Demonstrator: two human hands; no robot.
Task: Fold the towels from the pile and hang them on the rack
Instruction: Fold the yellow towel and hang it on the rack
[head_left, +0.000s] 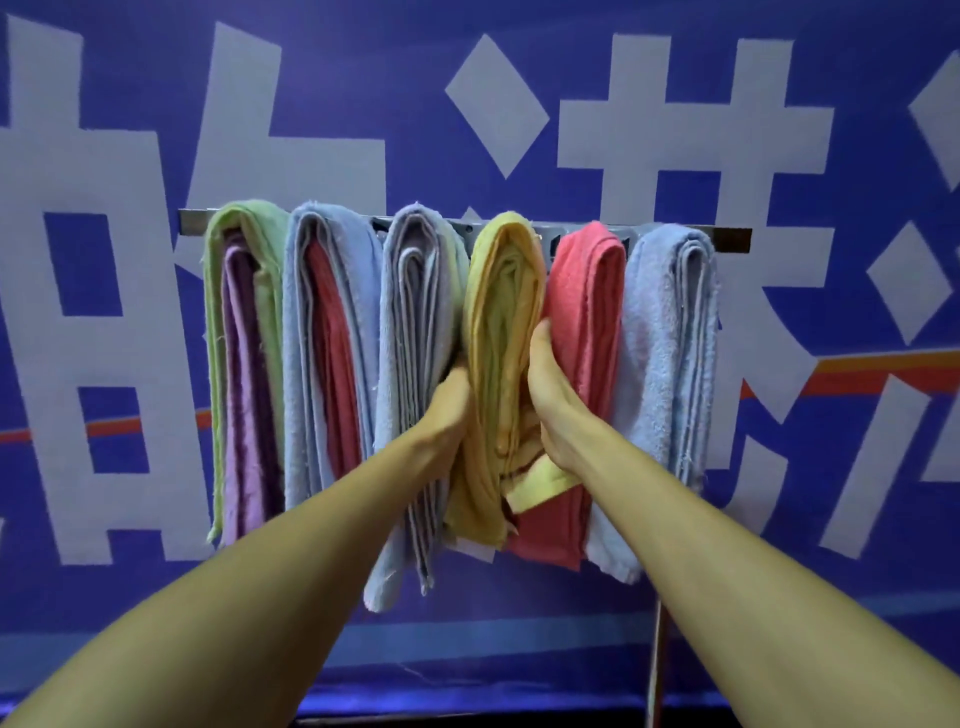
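Note:
A metal rack bar (732, 238) runs across a blue wall and carries several folded towels side by side. From the left hang a green and purple towel (244, 364), a light blue and red towel (327, 353), a grey-blue towel (415, 374), a yellow towel (501, 353), a red towel (582, 364) and a light blue towel (667, 353). My left hand (451, 410) presses the yellow towel's left side, its fingers hidden behind the cloth. My right hand (550, 389) lies flat against its right side. The yellow towel's lower corner (540, 486) sticks out loose.
The wall behind is a blue banner (519, 93) with large white characters and an orange stripe. A thin pole (655, 670) stands below the rack at the right. A dark floor edge shows at the bottom.

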